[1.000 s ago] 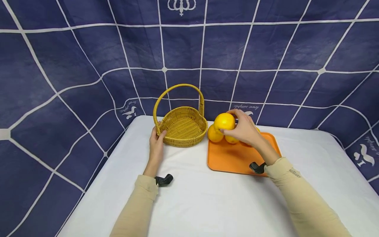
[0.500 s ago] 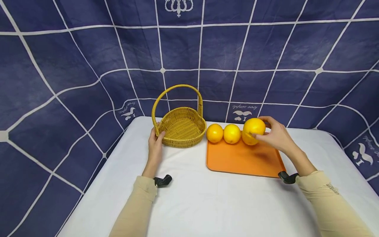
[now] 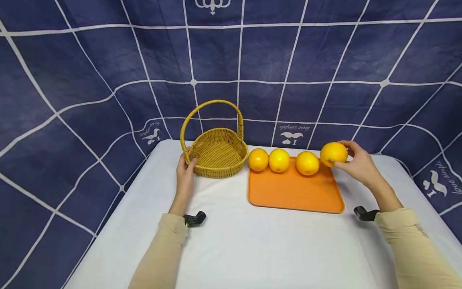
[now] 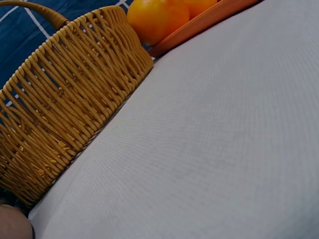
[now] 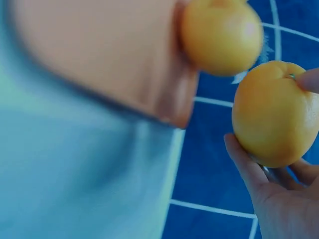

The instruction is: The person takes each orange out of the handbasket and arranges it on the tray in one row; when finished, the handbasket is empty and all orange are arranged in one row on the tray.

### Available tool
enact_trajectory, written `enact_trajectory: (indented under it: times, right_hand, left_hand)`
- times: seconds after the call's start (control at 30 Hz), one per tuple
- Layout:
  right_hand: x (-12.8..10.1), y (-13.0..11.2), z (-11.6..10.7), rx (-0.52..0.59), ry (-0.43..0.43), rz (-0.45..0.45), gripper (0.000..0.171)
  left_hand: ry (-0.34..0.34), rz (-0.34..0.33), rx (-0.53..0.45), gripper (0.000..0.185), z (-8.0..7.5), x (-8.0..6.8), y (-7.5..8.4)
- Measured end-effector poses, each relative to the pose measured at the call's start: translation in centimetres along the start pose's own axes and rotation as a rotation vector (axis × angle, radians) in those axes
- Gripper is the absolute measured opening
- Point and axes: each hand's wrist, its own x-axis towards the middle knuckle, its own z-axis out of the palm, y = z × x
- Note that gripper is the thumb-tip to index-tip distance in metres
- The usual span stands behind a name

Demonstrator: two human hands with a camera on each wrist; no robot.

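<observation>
My right hand (image 3: 345, 155) grips an orange (image 3: 332, 153) just over the far right corner of the orange tray (image 3: 296, 192). In the right wrist view the fingers (image 5: 249, 169) curl under that orange (image 5: 276, 114). Three more oranges sit in a row along the tray's far edge: one at the left (image 3: 258, 159), one beside it (image 3: 279, 160), one further right (image 3: 307, 163). The woven yellow basket (image 3: 218, 154) with an arched handle stands left of the tray. My left hand (image 3: 188, 157) holds its left rim by the handle's base.
A white table (image 3: 252, 249) carries everything, with bare cloth in front of the tray and basket. A dark blue checked backdrop (image 3: 231, 60) hangs close behind and to both sides. The left wrist view shows the basket wall (image 4: 65, 99) and one orange (image 4: 157, 20).
My right hand has carried the orange from above the tray's far left end, rightwards, to its far right corner. The left hand has stayed on the basket.
</observation>
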Motion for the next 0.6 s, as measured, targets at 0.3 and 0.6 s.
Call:
enact_trajectory:
  times: [0.3, 0.6]
  right_hand:
    - [0.7, 1.3, 2.5, -0.107, -0.202, -0.091, 0.090]
    - [0.4, 1.4, 3.1, -0.076, -0.232, -0.114, 0.096]
  left_hand:
    - [-0.001, -0.008, -0.006, 0.058, 0.2, 0.0, 0.1]
    - [0.007, -0.019, 0.000, 0.057, 0.2, -0.1, 0.0]
